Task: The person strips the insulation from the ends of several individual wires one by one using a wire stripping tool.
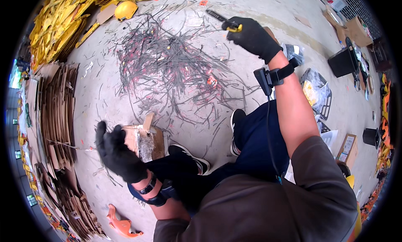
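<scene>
My right hand point(254, 37), in a black glove, grips a knife-like cutter point(217, 16). Its long dark blade points up and left, and a bit of yellow shows at the grip. My gloved left hand point(117, 154) is raised at the left with fingers apart and nothing visible in it. Just beyond that hand, a cardboard box point(158, 143) with clear plastic film stands on the floor by my left shoe. In front of my feet spreads a loose heap of cut black and pink cable pieces point(176, 63).
Flattened cardboard point(58, 110) is stacked along the left. Yellow plastic panels point(59, 25) are piled at the upper left, near a yellow rounded shell point(125, 11). An orange plastic part point(121, 223) lies lower left. On the right stand a black bin point(342, 61) and a bagged crate point(317, 91).
</scene>
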Action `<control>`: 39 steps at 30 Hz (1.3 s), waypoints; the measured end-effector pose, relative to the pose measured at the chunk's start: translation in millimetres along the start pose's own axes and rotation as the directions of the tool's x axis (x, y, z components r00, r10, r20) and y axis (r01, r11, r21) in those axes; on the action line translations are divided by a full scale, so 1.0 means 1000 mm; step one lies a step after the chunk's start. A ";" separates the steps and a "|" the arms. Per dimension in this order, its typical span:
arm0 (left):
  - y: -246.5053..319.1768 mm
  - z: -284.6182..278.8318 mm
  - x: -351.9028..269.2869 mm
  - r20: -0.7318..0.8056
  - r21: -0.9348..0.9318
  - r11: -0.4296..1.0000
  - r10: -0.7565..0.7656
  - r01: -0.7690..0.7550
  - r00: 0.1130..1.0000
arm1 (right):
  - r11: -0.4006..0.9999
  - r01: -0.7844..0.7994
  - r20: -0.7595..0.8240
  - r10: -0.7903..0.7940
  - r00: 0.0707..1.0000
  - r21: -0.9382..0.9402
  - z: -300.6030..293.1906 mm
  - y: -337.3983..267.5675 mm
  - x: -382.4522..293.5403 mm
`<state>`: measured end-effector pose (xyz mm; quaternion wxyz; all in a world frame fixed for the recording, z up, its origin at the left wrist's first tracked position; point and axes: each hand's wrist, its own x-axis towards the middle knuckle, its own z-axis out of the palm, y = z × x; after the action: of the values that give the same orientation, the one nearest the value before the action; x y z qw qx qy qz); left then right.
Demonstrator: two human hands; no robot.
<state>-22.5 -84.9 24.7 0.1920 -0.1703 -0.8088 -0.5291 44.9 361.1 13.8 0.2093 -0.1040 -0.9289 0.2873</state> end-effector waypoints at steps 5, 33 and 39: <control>0.037 0.051 -0.019 0.277 -0.313 0.876 -0.286 0.368 0.917 | 0.963 0.176 0.232 -0.222 0.947 0.203 0.031 -0.065 -0.008; 0.028 0.080 -0.054 0.728 -0.279 0.538 -0.422 0.795 0.540 | 0.863 0.244 0.278 -0.391 0.877 0.443 0.074 -0.124 -0.037; 0.012 0.078 -0.053 0.441 -0.464 0.796 -0.173 0.388 0.881 | 0.921 0.234 0.163 -0.294 0.942 0.311 0.078 -0.109 -0.037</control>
<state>19.3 -12.3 -20.6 -0.1049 -0.1912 -0.6645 -0.7147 35.2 222.7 6.0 0.1615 0.0847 -0.8995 0.3970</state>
